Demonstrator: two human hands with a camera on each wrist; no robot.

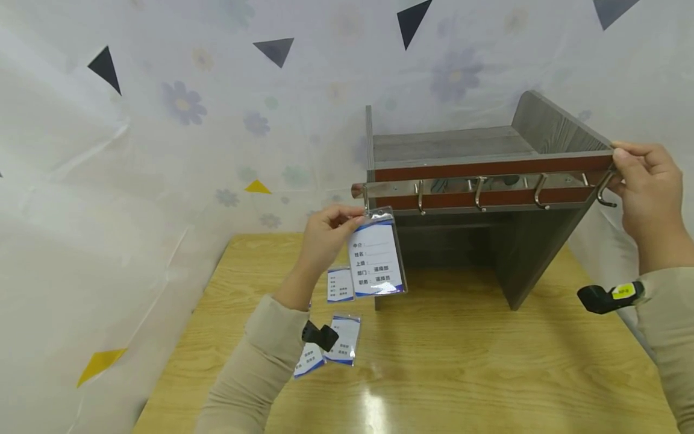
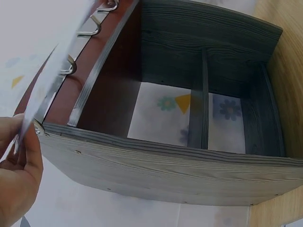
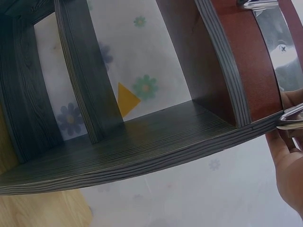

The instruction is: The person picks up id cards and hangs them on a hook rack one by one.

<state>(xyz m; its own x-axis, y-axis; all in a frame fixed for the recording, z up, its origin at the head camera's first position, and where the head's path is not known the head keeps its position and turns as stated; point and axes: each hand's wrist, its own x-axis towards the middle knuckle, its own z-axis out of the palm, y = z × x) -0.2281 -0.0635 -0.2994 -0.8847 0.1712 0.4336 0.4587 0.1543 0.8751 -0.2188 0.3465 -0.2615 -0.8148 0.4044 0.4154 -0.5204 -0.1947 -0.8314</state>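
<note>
My left hand (image 1: 327, 234) pinches the top left corner of a clear-sleeved ID badge (image 1: 378, 258) printed with blue edges. The badge's top edge is at the leftmost hook of the metal hook strip (image 1: 455, 184); whether its slot is over the hook cannot be told. In the left wrist view the badge (image 2: 57, 61) appears nearly edge-on beside the strip. My right hand (image 1: 650, 187) grips the upper right front corner of the grey wooden shelf rack (image 1: 564, 129), near the rightmost hook. The right wrist view shows its fingers (image 3: 284, 151) at the side panel's outer face.
More ID badges (image 1: 345, 339) lie on the wooden table (image 1: 444, 367), partly behind my left wrist. Bare hooks (image 1: 479, 194) stick out along the rack's front. A white patterned sheet (image 1: 303, 138) hangs behind and to the left.
</note>
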